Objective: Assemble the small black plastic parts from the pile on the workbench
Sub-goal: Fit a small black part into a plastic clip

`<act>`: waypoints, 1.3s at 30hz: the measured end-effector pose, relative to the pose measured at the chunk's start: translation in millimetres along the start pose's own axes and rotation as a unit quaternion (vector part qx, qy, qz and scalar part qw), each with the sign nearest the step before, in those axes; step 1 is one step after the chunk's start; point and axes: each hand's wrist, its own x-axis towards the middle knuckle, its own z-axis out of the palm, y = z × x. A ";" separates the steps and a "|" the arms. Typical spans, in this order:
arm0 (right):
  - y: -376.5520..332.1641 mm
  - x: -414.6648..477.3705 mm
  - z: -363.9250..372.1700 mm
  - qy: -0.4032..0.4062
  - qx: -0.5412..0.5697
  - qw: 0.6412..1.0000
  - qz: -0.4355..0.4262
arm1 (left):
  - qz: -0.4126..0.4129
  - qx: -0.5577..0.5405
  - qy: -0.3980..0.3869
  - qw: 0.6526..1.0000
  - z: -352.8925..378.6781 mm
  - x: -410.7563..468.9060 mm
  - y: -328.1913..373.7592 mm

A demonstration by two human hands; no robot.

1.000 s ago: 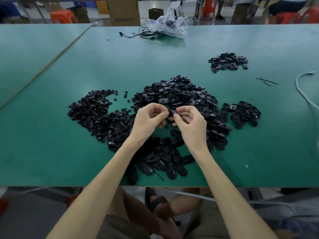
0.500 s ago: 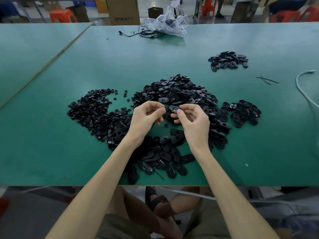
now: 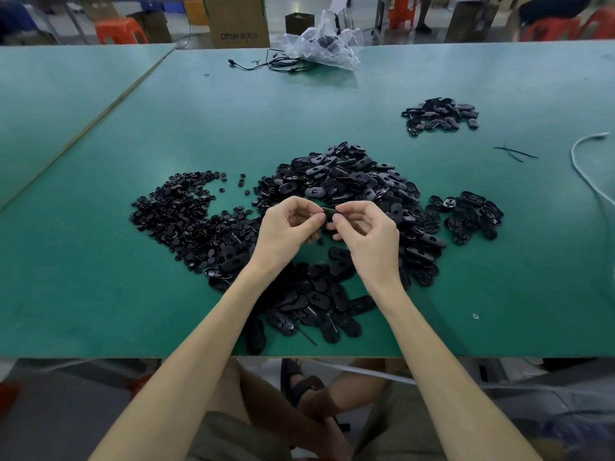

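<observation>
Black plastic part [image 3: 329,212] being pinched between left hand [image 3: 286,234] and right hand [image 3: 369,237]
Both are clamping it over the pile [image 3: 349,181]; pressing crooked risks it slipping away

Both hands met above the green workbench [image 3: 100,294]. The left hand [image 3: 286,234] and right hand [image 3: 369,234] pinched one small black part [image 3: 329,212] between curled fingertips. Behind and beneath them lay the big pile of oval pieces [image 3: 349,174], with a spread of small round pieces [image 3: 186,221] to its left. A smaller cluster [image 3: 472,217] sat just right of the pile, and another heap [image 3: 439,114] lay farther back. A crumpled clear plastic bag [image 3: 326,44] rested at the far edge, and a white cable [image 3: 585,174] curved along the right side.
</observation>
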 end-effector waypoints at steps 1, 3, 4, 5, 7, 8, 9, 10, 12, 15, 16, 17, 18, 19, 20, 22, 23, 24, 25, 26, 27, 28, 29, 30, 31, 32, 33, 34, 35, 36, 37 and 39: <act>0.3 0.3 -0.1 0.000 0.001 1.000 0.000 | -0.002 0.001 0.000 1.000 0.0 0.2 -0.1; 0.7 0.8 -0.5 -0.002 0.001 1.000 0.002 | -0.003 0.004 -0.001 1.000 -0.4 0.4 -0.2; 0.8 1.0 -0.5 -0.006 -0.001 1.000 0.002 | -0.002 0.006 -0.002 1.000 -0.6 0.4 -0.3; 0.9 1.1 -0.4 -0.010 -0.003 1.000 0.003 | -0.001 0.008 -0.001 1.000 -0.6 0.4 -0.4; 1.0 1.1 -0.2 -0.017 -0.008 1.000 0.005 | 0.001 0.016 0.003 1.000 -0.4 0.6 -0.9; 1.0 1.0 -0.2 -0.020 -0.008 1.000 0.005 | 0.001 0.020 0.005 1.000 -0.3 0.5 -0.9; 1.0 1.0 -0.3 -0.021 -0.008 1.000 0.006 | 0.001 0.023 0.007 1.000 -0.4 0.6 -0.6; 0.9 1.1 -0.5 -0.022 -0.007 1.000 0.007 | 0.001 0.024 0.007 1.000 -0.5 0.6 -0.3; 0.2 1.1 -0.9 -0.024 -0.002 1.000 0.009 | 0.003 0.023 0.006 1.000 -1.2 0.5 0.8; -0.7 1.3 -1.8 -0.026 0.013 1.000 0.012 | 0.003 0.036 0.016 0.999 -1.5 -0.2 2.6; -1.1 1.2 -1.9 -0.028 0.018 0.999 0.012 | 0.001 0.040 0.023 0.999 -1.5 -0.2 2.7; -1.4 1.1 -1.8 -0.030 0.024 0.999 0.012 | -0.003 0.039 0.029 0.999 -1.6 -0.1 3.2; -1.6 1.2 -1.7 -0.031 0.028 0.999 0.012 | -0.007 0.034 0.033 0.999 -2.0 -0.3 4.0; -2.0 1.1 -1.5 -0.031 0.033 0.999 0.011 | -0.008 0.027 0.034 0.999 -2.7 -0.6 5.1; -2.6 0.9 -1.4 -0.031 0.037 0.999 0.010 | -0.006 0.020 0.030 0.999 -3.4 -0.9 5.9; -3.0 0.7 -1.3 -0.030 0.046 0.998 0.007 | -0.001 0.016 0.017 1.000 -4.2 -1.3 6.1; -2.8 0.6 -1.3 -0.031 0.049 0.998 0.005 | 0.000 0.017 0.012 1.000 -3.9 -1.6 6.1; -2.7 0.6 -1.3 -0.033 0.050 0.998 0.003 | 0.001 0.018 0.009 1.000 -3.3 -1.7 6.0; -2.5 0.4 -1.0 -0.035 0.051 0.998 0.001 | 0.002 0.017 0.009 1.000 -2.8 -1.8 5.4; -2.3 0.2 -0.9 -0.037 0.052 0.998 0.001 | 0.002 0.014 0.009 1.000 -2.7 -1.8 4.7; -2.2 0.3 -0.9 -0.038 0.053 0.998 0.001 | 0.002 0.008 0.009 1.000 -2.9 -1.9 4.5; -2.1 0.4 -1.2 -0.039 0.050 0.998 0.000 | 0.001 0.001 0.008 1.000 -3.6 -2.1 4.7; -2.0 0.8 -1.5 -0.041 0.043 0.998 -0.003 | -0.001 -0.004 0.008 1.000 -4.7 -2.1 4.9; -2.0 1.0 -1.7 -0.044 0.032 0.998 -0.007 | -0.005 -0.007 0.008 1.000 -6.0 -1.9 4.9; -2.1 1.3 -1.9 -0.048 0.020 0.999 -0.010 | -0.010 -0.006 0.007 1.000 -6.9 -1.7 5.4; -2.2 1.5 -2.1 -0.051 0.008 0.999 -0.012 | -0.014 -0.004 0.004 1.000 -7.3 -1.7 6.1; -2.3 1.8 -2.2 -0.053 -0.002 0.999 -0.011 | -0.016 -0.003 0.000 1.000 -7.1 -1.9 6.9; -2.3 1.9 -2.2 -0.054 -0.013 0.998 -0.010 | -0.015 -0.001 -0.004 1.000 -6.4 -2.3 7.7; -2.4 1.8 -2.1 -0.053 -0.022 0.998 -0.011 | -0.013 -0.001 -0.008 1.000 -5.5 -3.0 9.0; -2.6 1.4 -2.0 -0.049 -0.032 0.998 -0.013 | -0.011 -0.003 -0.011 1.000 -4.4 -3.5 10.1; -2.8 1.3 -1.9 -0.043 -0.043 0.998 -0.017 | -0.012 -0.010 -0.016 1.000 -3.2 -3.9 11.2; -3.6 1.0 -2.3 -0.033 -0.069 0.997 -0.029 | -0.022 -0.024 -0.020 0.999 -1.6 -4.1 12.6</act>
